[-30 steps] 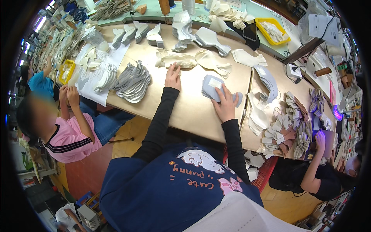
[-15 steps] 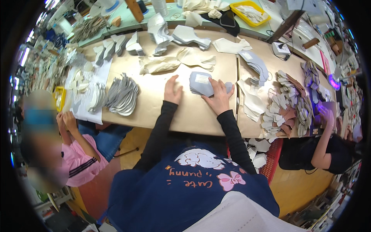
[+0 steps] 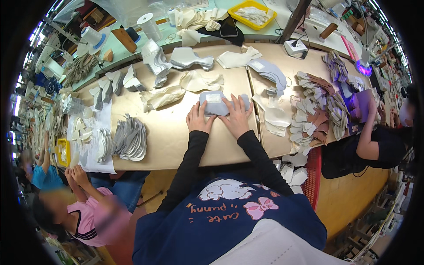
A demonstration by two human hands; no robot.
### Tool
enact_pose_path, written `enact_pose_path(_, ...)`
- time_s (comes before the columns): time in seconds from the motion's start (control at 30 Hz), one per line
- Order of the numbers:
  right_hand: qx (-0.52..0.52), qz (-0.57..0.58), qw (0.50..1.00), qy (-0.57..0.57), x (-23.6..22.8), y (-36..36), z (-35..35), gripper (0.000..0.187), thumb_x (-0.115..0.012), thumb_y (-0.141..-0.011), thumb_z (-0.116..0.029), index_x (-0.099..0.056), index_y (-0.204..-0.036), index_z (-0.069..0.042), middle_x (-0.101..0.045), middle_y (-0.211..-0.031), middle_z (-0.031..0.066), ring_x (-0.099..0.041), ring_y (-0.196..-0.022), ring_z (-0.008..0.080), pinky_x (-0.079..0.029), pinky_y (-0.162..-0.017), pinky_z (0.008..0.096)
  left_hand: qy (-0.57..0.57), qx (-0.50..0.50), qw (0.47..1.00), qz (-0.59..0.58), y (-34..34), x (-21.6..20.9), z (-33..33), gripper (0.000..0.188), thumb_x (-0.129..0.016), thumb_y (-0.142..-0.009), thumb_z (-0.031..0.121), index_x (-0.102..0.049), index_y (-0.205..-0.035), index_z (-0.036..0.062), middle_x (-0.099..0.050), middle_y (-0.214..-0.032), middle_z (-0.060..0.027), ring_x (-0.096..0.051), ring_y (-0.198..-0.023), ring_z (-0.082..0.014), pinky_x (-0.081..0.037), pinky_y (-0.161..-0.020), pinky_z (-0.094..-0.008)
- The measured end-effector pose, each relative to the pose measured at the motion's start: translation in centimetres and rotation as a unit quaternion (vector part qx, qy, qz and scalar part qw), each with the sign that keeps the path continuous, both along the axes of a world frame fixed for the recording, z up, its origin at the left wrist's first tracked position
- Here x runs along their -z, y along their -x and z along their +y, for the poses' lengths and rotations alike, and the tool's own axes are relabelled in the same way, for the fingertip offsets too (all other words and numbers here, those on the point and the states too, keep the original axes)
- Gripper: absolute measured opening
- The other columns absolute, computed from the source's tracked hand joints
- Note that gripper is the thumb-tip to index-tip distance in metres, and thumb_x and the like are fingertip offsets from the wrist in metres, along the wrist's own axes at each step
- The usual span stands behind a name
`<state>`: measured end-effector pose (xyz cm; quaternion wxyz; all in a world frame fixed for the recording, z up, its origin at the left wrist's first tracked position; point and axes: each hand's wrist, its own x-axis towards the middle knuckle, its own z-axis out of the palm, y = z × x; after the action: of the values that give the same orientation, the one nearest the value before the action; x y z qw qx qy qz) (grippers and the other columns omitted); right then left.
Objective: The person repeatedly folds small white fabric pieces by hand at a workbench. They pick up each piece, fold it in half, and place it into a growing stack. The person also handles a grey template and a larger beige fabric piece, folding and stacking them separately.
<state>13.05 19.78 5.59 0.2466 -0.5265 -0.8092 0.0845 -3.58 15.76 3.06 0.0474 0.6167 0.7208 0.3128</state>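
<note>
A small stack of grey cut pieces (image 3: pixel 217 107) with a pale label on top lies on the brown-covered table in front of me. My left hand (image 3: pixel 199 117) grips its left end, the index finger on the upper face and the thumb at the near edge. Over the right part lies my right hand (image 3: pixel 236 115), fingers spread on top and thumb also at the near edge. Part of the stack is hidden under the right fingers. Just beyond it are cream curved pieces (image 3: pixel 202 81) and a cream bundle (image 3: pixel 162 98).
Fanned grey pieces (image 3: pixel 130 138) lie to the left. White and grey stacks (image 3: pixel 191 58) stand at the back. A curved grey stack (image 3: pixel 269 73), white pieces (image 3: pixel 274 115) and brown-and-white piles (image 3: pixel 309 112) are on the right. Co-workers sit on both sides; a red basket (image 3: pixel 313 176) stands below.
My left hand has come from the bare table onto the stack's left end. My right hand stays on the right part. The whole view has shifted and turned.
</note>
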Motion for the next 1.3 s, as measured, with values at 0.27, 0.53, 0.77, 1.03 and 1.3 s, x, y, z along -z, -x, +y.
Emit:
enact_pose_path(0.27,-0.046,0.059,0.997,-0.036,0.0,-0.2,-0.3,0.067,-0.073,-0.082,-0.042,-0.049,-0.139,-0.020,-0.041,-0.148,0.0075,-0.028,-0.142,0.0313,-0.002,-0.114,0.0609,-0.075,0.013,0.996,-0.054,0.4,-0.2,-0.5,0.073,-0.080,-0.076,0.036,-0.050,-0.140,0.0172,-0.041,-0.147,-0.0148,-0.036,-0.137,-0.0391,-0.031,-0.110,-0.0502)
enact_pose_path(0.53,-0.035,0.169,0.985,-0.031,-1.0,1.3,6.6,0.043,-0.066,-0.088,-0.030,-0.058,-0.128,-0.015,-0.055,-0.135,0.0071,-0.040,-0.134,0.0291,-0.018,-0.113,0.0513,-0.135,0.058,0.987,-0.062,0.6,0.0,-0.3,0.037,-0.081,-0.075,0.029,-0.073,-0.110,0.0178,-0.048,-0.141,-0.0149,-0.039,-0.134,-0.0402,-0.035,-0.109,-0.0495)
enact_pose_path(0.77,-0.182,0.217,0.957,-0.063,-5.0,6.0,12.2,0.029,-0.068,-0.086,-0.023,-0.067,-0.113,-0.013,-0.061,-0.125,0.0070,-0.052,-0.120,0.0278,-0.030,-0.106,0.0455,-0.135,0.120,0.978,-0.100,0.8,-0.5,-0.5,0.021,-0.076,-0.078,0.018,-0.077,-0.099,0.0156,-0.056,-0.134,-0.0154,-0.054,-0.121,-0.0367,-0.045,-0.100,-0.0438)
enact_pose_path(1.03,-0.209,0.065,0.974,0.062,-6.4,5.0,15.5,0.019,-0.065,-0.090,-0.026,-0.072,-0.103,-0.014,-0.070,-0.108,0.0048,-0.061,-0.108,0.0231,-0.027,-0.111,0.0524,-0.131,0.116,0.973,-0.152,0.7,-0.8,-0.4,0.018,-0.074,-0.078,0.012,-0.076,-0.096,0.0116,-0.060,-0.127,-0.0167,-0.059,-0.114,-0.0334,-0.050,-0.094,-0.0409)
enact_pose_path(1.3,-0.203,0.124,0.971,-0.013,-10.1,3.6,25.0,0.019,-0.067,-0.087,-0.018,-0.072,-0.100,-0.004,-0.072,-0.100,0.0114,-0.066,-0.096,0.0281,-0.048,-0.089,0.0361,-0.129,0.106,0.972,-0.166,0.7,-1.0,-0.3,0.016,-0.074,-0.079,0.010,-0.075,-0.095,0.0090,-0.064,-0.119,-0.0138,-0.062,-0.107,-0.0333,-0.052,-0.088,-0.0406)
